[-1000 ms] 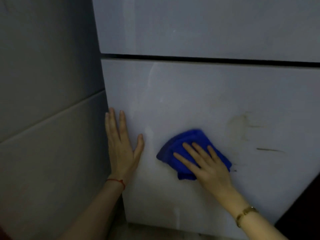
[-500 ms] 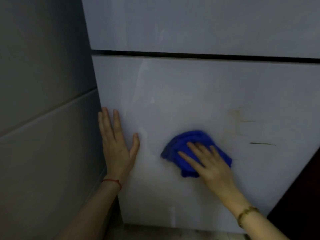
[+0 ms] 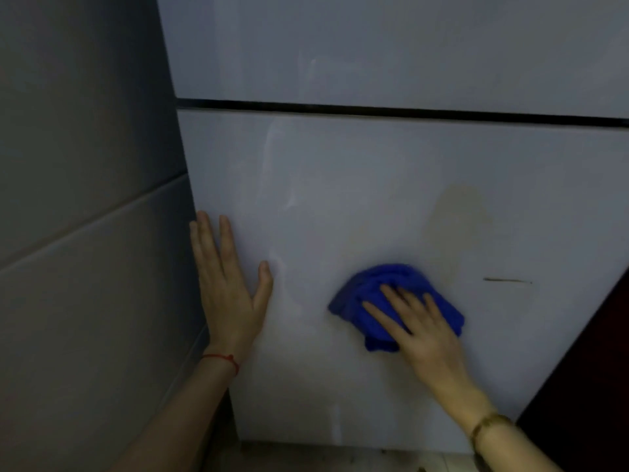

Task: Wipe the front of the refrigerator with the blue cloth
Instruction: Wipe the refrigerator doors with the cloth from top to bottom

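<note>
Refrigerator (image 3: 391,185): pale lower door panel fills the view, a dark seam above it.
Blue cloth (image 3: 377,294): bunched, pressed against the lower door, right of centre.
Right hand (image 3: 422,325): flat on the cloth, fingers spread, not clenched.
Left hand (image 3: 228,284): open, palm flat on the door's left edge.
Marks: brownish stain (image 3: 459,212) above-right of the cloth; dark scratch (image 3: 507,281) to its right.

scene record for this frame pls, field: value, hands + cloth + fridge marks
left hand: flat on lower door near its left edge, fingers spread, holds nothing
right hand: pressed flat on blue cloth
blue cloth: bunched, against lower door, centre-low
refrigerator: pale front, two panels split by a dark horizontal gap
stain: yellowish smear up and right of cloth, not covered
dark streak: thin, horizontal, right of cloth
wrists: red string left, gold bracelet right
</note>
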Tool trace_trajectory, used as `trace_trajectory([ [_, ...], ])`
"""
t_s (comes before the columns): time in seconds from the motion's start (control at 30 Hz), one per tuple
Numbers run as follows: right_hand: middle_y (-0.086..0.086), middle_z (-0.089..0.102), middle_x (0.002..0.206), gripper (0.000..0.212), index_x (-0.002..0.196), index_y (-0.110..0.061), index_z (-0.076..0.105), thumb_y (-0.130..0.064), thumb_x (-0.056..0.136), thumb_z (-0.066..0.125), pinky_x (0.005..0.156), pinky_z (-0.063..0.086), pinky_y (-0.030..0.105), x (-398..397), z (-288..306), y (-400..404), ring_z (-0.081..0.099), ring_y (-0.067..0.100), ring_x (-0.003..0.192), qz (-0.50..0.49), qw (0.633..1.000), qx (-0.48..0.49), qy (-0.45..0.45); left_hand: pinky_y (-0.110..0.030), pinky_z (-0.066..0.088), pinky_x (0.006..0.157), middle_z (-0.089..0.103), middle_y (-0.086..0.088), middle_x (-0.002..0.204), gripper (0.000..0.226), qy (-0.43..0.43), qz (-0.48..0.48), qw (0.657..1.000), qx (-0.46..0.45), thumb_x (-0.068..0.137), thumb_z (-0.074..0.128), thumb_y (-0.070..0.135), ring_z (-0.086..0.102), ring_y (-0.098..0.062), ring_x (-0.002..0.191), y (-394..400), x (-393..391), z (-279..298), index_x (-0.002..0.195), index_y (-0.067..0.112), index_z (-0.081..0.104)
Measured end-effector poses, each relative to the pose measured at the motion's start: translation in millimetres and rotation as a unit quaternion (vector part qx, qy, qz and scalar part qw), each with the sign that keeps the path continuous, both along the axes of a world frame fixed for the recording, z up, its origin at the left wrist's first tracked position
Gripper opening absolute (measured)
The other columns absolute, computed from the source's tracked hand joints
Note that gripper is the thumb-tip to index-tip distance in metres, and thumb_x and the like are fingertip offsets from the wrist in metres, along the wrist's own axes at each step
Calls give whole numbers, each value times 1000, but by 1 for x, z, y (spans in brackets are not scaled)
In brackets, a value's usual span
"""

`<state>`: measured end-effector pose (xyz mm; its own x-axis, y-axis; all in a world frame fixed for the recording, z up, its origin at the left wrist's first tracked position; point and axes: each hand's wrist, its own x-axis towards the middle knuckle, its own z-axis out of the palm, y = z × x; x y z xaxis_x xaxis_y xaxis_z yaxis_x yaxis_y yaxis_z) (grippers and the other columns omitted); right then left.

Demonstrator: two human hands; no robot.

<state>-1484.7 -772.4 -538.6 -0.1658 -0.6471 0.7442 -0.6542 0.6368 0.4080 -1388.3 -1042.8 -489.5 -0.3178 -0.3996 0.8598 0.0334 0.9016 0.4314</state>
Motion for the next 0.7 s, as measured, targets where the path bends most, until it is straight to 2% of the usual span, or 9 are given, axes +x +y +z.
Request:
trace_trajectory([
  [0.1,7,14,161,71,152,-32,19,-8,91,46,125,1,39,-7,52,7,1,19,151,-9,991,-131,2,-40,0,126,-5,-9,163,77,2,2,1000,2,94,49,30,-8,-25,153,2,-1,1,155,5,9],
  [0.17,16,25,156,50,148,-21,33,-12,100,42,124,3,43,-6,97,-11,6,26,150,10,972,-236,-14,-45,-1,126,0,-18,162,77,6,13,1000,6,94,52,28,-6,-28,152,6,-3,2,153,-1,12],
  [0.23,17,27,155,43,144,-16,41,-16,101,41,124,1,43,-3,114,-30,12,29,148,25,961,-274,-14,-43,-4,125,3,-24,162,77,6,20,1000,4,93,55,26,-5,-27,152,15,-5,4,153,-2,14],
  [0.3,10,23,157,48,145,-20,39,-13,98,45,124,1,40,-2,92,-36,13,24,149,49,974,-222,-8,-44,-4,125,3,-24,162,78,6,18,1000,1,93,56,26,-6,-26,152,24,-8,5,153,-1,14],
  [0.37,1,9,163,53,149,-27,30,-11,99,39,122,9,39,-3,36,-27,25,24,144,60,993,-104,2,-45,-4,125,3,-23,162,79,11,19,1000,7,94,56,27,-5,-29,152,29,-13,5,153,1,12],
  [0.47,-5,-2,163,70,152,-30,16,-13,91,45,107,30,39,-5,-39,6,48,24,115,42,999,28,3,-46,-4,125,2,-22,162,79,12,23,1000,4,94,55,27,-4,-31,153,29,-15,3,154,3,9],
  [0.53,-5,-3,163,76,153,-31,13,-15,86,47,114,22,41,-10,-41,29,46,25,119,18,999,34,9,-45,-3,125,2,-22,162,78,7,23,1000,-6,95,54,29,-5,-29,152,27,-14,1,154,2,10],
  [0.6,-2,1,164,79,153,-32,12,-9,86,48,122,6,39,-15,-12,38,33,29,137,-15,999,-38,20,-45,-3,125,1,-23,162,78,0,25,1000,-12,94,54,29,-7,-28,152,25,-13,1,154,0,12],
  [0.7,13,21,159,65,149,-24,30,-2,92,50,124,5,42,-15,61,14,9,24,150,-4,968,-252,-8,-46,-3,125,1,-25,162,78,-4,27,1000,-5,94,52,30,-7,-30,152,27,-14,1,153,-1,11],
])
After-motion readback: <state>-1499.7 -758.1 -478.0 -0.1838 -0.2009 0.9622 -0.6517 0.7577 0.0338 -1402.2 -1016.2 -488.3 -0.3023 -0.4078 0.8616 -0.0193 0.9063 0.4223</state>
